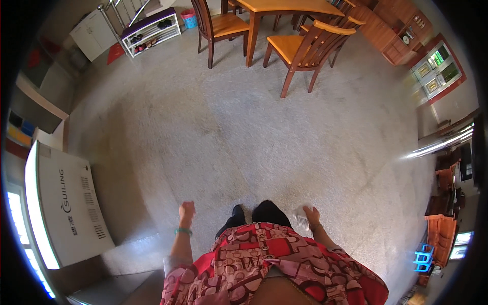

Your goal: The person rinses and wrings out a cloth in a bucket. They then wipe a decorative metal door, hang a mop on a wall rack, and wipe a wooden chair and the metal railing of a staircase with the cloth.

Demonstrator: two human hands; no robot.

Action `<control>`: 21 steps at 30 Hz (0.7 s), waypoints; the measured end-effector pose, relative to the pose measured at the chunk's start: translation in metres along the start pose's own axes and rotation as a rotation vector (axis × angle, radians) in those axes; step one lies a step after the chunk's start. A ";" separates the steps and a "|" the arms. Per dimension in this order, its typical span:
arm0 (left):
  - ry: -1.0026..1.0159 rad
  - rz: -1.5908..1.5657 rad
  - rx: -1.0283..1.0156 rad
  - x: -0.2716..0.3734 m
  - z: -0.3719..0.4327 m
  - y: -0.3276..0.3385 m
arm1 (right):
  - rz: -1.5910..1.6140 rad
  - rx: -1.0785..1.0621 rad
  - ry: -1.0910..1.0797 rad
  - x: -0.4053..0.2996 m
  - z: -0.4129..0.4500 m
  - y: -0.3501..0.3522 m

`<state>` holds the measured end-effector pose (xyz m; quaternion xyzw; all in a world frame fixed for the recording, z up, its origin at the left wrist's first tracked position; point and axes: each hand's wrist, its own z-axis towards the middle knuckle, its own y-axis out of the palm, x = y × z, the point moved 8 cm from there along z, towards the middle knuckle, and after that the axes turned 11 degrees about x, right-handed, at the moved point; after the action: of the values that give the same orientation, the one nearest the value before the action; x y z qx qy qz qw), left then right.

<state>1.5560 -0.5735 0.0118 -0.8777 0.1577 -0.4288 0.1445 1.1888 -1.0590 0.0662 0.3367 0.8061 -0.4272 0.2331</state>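
My left hand (187, 212) hangs beside my body over the grey floor (244, 145). Its fingers look curled in, with nothing visible in them, and a green band (183, 231) circles the wrist. At my other side, my right hand (313, 217) grips a crumpled whitish thing (302, 218), perhaps thin plastic or cloth; blur hides its exact kind. Both hands are well apart from any furniture. Between them show my dark trousers and a shoe (238, 213), below a red patterned garment (263, 248).
Ahead stand a wooden dining table (289, 5) and wooden chairs (305, 53) (225, 26). A shoe rack (152, 32), a bin (188, 18) and a white cabinet (93, 34) are far left. A white freezer-like appliance (68, 213) stands near left; a blue plastic stool (423, 257) is far right.
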 end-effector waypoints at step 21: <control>-0.338 0.110 0.178 0.233 0.176 0.069 | 0.184 -0.386 -0.387 -0.521 0.237 0.357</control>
<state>1.8219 -0.7085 0.0456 -0.9110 0.1403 -0.2788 0.2694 1.8205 -1.2930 0.0971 0.2700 0.7790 -0.2993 0.4802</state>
